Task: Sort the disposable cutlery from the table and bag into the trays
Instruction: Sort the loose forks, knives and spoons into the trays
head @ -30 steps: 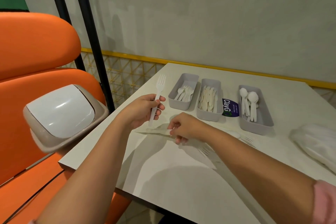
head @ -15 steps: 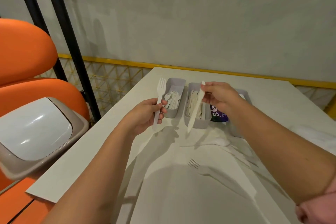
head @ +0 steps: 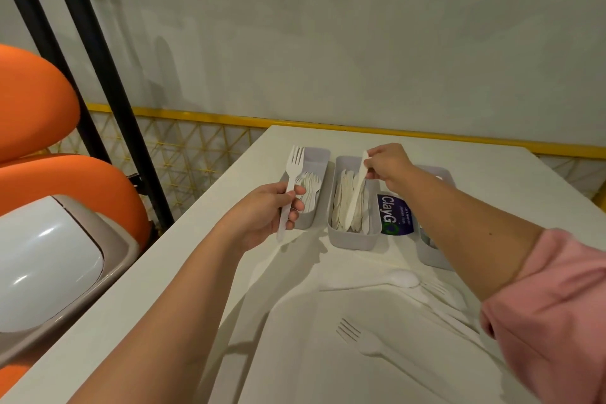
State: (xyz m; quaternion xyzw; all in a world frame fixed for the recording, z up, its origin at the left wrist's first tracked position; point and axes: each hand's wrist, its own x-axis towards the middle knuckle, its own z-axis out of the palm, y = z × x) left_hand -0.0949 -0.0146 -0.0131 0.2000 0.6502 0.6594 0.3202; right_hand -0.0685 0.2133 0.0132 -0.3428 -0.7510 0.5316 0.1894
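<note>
Half a second ago your right hand (head: pixel 388 163) held the knife (head: pixel 357 190) short of the trays; now it hangs over the middle tray (head: pixel 352 236), fingers pinching its far end, long axis tilted toward you, ready to drop. Your left hand (head: pixel 269 213) grips an upright fork (head: pixel 290 180), tines up, beside the left tray (head: pixel 313 216).

Three grey trays (head: pixel 352 236) stand in a row on one white table (head: pixel 164 289). Two hands are in view, one holding a fork (head: pixel 290 187), the other a knife (head: pixel 357 190). Loose on the table lie one spoon (head: pixel 398 279) and at least two forks (head: pixel 364 339), the pale pile being hard to separate.
</note>
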